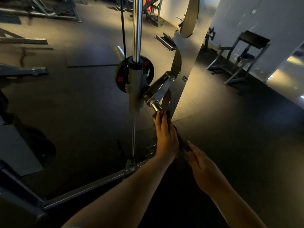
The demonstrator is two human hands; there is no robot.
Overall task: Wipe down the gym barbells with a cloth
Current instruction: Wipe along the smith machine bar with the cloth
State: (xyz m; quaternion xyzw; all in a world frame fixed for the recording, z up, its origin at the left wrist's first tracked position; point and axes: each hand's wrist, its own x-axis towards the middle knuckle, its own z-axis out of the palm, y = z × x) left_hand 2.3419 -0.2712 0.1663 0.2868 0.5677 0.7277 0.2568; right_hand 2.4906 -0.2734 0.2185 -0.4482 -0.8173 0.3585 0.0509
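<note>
Left hand (166, 135) fingers are clenching the dark reddish cloth (167, 112) around the chrome steel barbell (157, 106); at 5 o'clock, right hand (204, 167) fingers are curling round the bar.

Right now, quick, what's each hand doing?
Left hand: grips the cloth against the barbell.
Right hand: grips the barbell, nearer the body.

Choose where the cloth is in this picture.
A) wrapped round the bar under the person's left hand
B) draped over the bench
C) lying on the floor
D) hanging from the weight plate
A: the left hand grips the dark cloth round the bar, just short of its bare chrome end.
</note>
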